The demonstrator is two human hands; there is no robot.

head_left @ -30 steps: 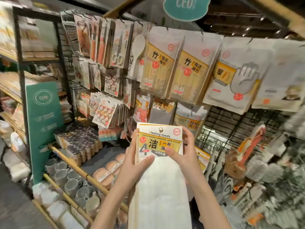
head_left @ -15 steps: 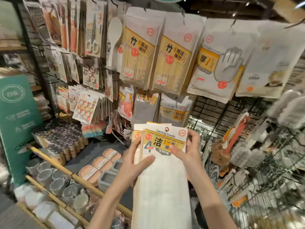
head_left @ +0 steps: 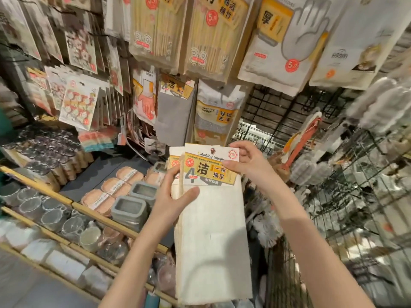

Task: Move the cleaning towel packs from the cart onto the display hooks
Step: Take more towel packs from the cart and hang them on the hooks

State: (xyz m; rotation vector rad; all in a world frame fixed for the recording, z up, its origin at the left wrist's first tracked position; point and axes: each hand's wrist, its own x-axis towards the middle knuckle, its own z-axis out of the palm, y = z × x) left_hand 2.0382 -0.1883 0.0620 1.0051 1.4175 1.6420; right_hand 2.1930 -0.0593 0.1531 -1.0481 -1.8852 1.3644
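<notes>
I hold a stack of cream cleaning towel packs [head_left: 211, 230] with yellow-and-white header cards upright in front of me. My left hand [head_left: 171, 196] grips the stack's left edge, thumb across the front. My right hand [head_left: 246, 165] pinches the top right corner of the front pack's header card. Behind the front pack a second header card shows, shifted left. A grey towel pack [head_left: 173, 112] with the same yellow header hangs on the display wall just above the stack. The hook itself is hidden.
Bamboo-skewer packs [head_left: 184, 30], a glove pack [head_left: 284, 36] and a cleaning sponge pack [head_left: 216, 116] hang on the black wire grid [head_left: 278, 107]. Below left, wood-edged shelves [head_left: 95, 210] hold jars, glasses, sponges and grey dishes. Brushes hang on wire racks at right.
The view has closed in on the display and tilted down. The front pack has slid to the right off the stack, so a second header card shows behind it.
</notes>
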